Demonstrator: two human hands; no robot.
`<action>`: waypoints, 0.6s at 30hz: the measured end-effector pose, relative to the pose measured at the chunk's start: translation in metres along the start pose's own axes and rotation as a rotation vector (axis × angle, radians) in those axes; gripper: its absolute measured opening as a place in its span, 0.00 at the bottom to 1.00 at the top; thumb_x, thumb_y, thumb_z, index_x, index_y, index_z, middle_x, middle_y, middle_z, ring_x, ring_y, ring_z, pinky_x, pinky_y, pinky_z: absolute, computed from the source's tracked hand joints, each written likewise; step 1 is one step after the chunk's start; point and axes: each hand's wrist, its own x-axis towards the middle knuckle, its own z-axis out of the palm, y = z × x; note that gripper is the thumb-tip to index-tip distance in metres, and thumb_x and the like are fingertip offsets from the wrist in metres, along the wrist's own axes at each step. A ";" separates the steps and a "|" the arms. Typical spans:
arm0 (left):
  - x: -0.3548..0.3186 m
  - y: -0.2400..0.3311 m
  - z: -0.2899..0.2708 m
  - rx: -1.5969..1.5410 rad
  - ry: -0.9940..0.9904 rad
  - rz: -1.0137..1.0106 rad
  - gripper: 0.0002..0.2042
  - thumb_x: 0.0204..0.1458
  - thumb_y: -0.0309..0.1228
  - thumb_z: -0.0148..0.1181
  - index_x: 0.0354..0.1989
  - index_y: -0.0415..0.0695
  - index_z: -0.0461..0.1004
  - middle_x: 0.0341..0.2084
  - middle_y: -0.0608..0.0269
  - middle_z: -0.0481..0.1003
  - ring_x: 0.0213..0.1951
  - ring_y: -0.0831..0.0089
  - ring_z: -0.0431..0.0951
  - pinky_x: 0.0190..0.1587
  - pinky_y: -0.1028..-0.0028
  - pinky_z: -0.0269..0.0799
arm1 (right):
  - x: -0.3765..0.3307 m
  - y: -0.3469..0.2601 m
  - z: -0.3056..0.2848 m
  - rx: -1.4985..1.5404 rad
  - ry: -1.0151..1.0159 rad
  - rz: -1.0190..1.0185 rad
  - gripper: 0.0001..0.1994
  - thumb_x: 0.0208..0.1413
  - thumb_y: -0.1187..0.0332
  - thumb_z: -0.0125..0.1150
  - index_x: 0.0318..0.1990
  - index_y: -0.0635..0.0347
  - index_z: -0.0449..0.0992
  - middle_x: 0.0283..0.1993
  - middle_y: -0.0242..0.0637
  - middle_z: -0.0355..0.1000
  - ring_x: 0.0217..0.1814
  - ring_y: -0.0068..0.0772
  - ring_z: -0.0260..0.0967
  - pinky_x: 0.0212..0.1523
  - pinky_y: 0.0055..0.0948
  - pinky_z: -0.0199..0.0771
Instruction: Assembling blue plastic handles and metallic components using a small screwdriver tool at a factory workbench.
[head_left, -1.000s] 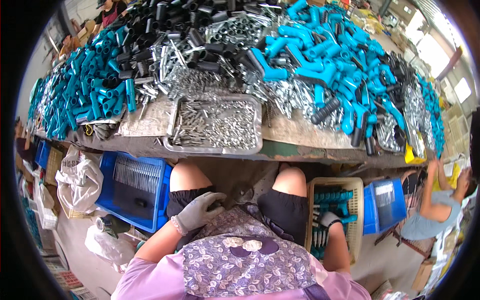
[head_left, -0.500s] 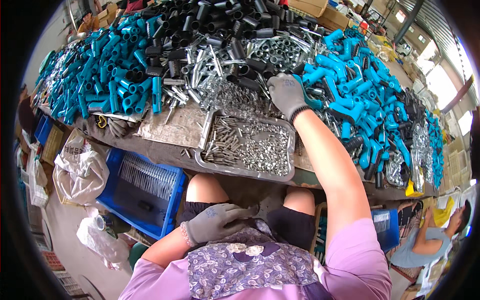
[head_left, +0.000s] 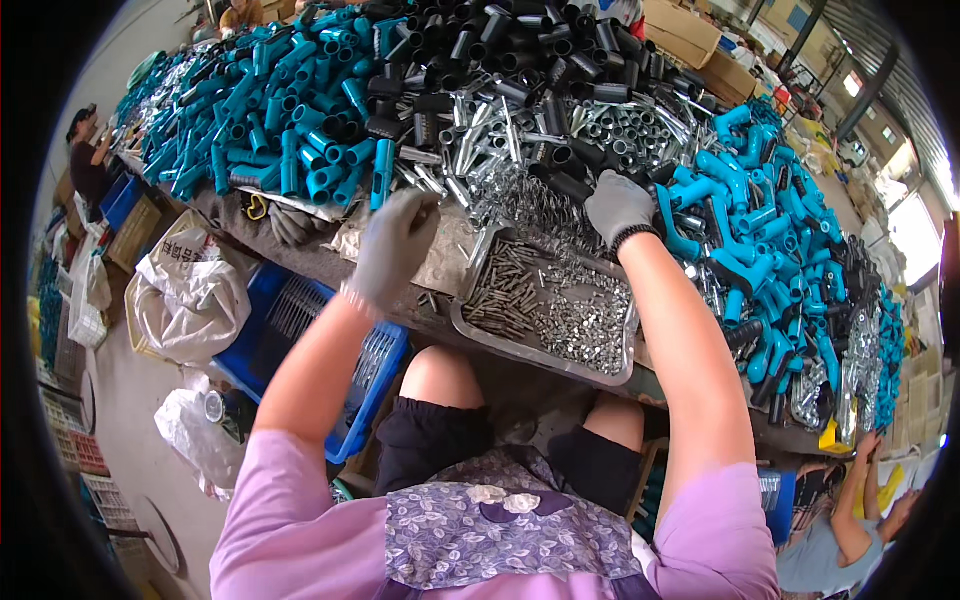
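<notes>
Writing: dark printed characters on the slumped white sack (head_left: 195,310) at my left, the cloth creased around them.

Grip, right: my gloved right hand (head_left: 620,208) is at the back of the bench, fingers curled downward; their tips are hidden, so I cannot tell how far they are closed or whether they have hold of a part. It lies between the heap of wire springs (head_left: 525,205) and the teal handles (head_left: 765,235), with black tubes (head_left: 565,185) just beside it.

Grip, left: my gloved left hand (head_left: 397,245) is over the front of the bench, fingers bent inward; contents, if any, cannot be told. An upright teal piece (head_left: 382,172) is near it.

Surroundings: the grey tray (head_left: 625,365), between my forearms, has metal pins (head_left: 503,290) on its left and small bright fittings (head_left: 585,325) on its right.

Obstructions: my left forearm covers part of the blue crate (head_left: 398,375); my right forearm hides some bench. A seated co-worker (head_left: 845,550) is at far right.
</notes>
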 end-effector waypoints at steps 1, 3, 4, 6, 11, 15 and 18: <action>0.019 -0.016 0.005 0.101 -0.122 -0.083 0.11 0.53 0.24 0.60 0.46 0.42 0.79 0.41 0.49 0.78 0.43 0.53 0.79 0.47 0.62 0.74 | -0.007 0.003 -0.008 -0.013 0.034 -0.065 0.13 0.60 0.67 0.52 0.45 0.60 0.80 0.51 0.48 0.79 0.54 0.48 0.78 0.47 0.45 0.80; 0.041 -0.042 0.014 0.276 -0.183 -0.062 0.17 0.50 0.21 0.57 0.48 0.48 0.80 0.45 0.51 0.76 0.49 0.53 0.77 0.49 0.60 0.74 | -0.027 0.011 -0.024 -0.081 0.247 -0.189 0.09 0.57 0.68 0.54 0.39 0.59 0.80 0.44 0.46 0.80 0.51 0.45 0.77 0.50 0.39 0.78; 0.049 -0.051 0.018 0.431 -0.336 0.026 0.19 0.49 0.20 0.57 0.49 0.51 0.79 0.48 0.51 0.74 0.51 0.54 0.76 0.52 0.60 0.74 | -0.037 0.016 -0.033 -0.024 0.291 -0.209 0.09 0.58 0.68 0.54 0.39 0.58 0.79 0.43 0.46 0.80 0.50 0.45 0.77 0.50 0.40 0.77; 0.060 -0.064 0.025 0.596 -0.557 0.124 0.24 0.47 0.19 0.57 0.54 0.56 0.78 0.54 0.51 0.71 0.56 0.53 0.73 0.57 0.60 0.72 | -0.059 0.031 -0.051 0.157 0.424 -0.244 0.08 0.58 0.67 0.56 0.38 0.59 0.79 0.41 0.47 0.79 0.48 0.46 0.77 0.48 0.40 0.76; 0.070 -0.075 0.011 0.423 -0.621 0.213 0.21 0.48 0.23 0.62 0.54 0.51 0.77 0.54 0.52 0.72 0.56 0.52 0.73 0.58 0.61 0.71 | -0.141 0.058 -0.063 0.801 0.574 -0.042 0.07 0.59 0.71 0.61 0.41 0.64 0.81 0.36 0.45 0.80 0.35 0.38 0.78 0.41 0.32 0.76; 0.086 -0.074 0.003 0.432 -0.305 0.013 0.20 0.49 0.32 0.66 0.52 0.44 0.76 0.52 0.52 0.74 0.53 0.52 0.75 0.56 0.60 0.71 | -0.228 0.059 -0.054 1.200 0.616 0.074 0.08 0.65 0.71 0.58 0.44 0.69 0.77 0.33 0.38 0.78 0.31 0.25 0.76 0.33 0.24 0.76; 0.095 -0.069 0.016 0.774 -0.352 0.012 0.15 0.50 0.35 0.65 0.46 0.46 0.77 0.43 0.53 0.78 0.49 0.55 0.77 0.50 0.59 0.73 | -0.277 0.052 -0.044 1.252 0.609 -0.002 0.09 0.67 0.69 0.56 0.46 0.68 0.74 0.30 0.41 0.78 0.29 0.28 0.77 0.31 0.26 0.79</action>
